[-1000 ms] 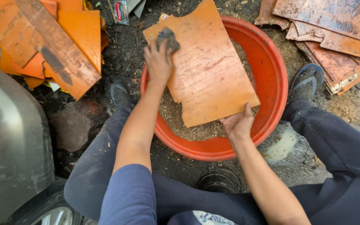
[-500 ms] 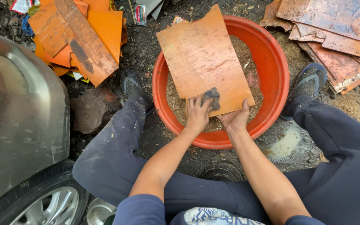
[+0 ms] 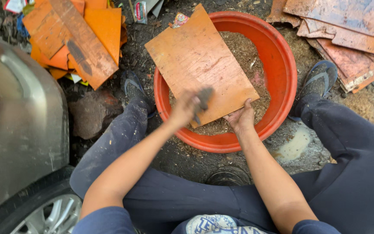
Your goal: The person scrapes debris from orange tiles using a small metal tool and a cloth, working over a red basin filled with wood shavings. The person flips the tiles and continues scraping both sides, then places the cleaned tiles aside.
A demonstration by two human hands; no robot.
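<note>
Head view, near to far. Dark-trousered legs folded on the ground, feet in sandals either side of the red basin. Left hand blurred, closed around a small dark scrubbing pad, pressed to the near part of the orange board. Right hand clamped on the board's near edge, thumb on top, fingers hidden beneath. Board tilted, near edge down inside the basin, far corner propped over the far rim. Basin part filled with brown gritty debris. Judged: board stiff, thin, flat, moderately light; surface dusty and stained, possibly slick if wet; edge hold as now seems best, second hand pressing flat. More orange boards stacked far left; reddish boards far right. Grey car body and wheel at left.
</note>
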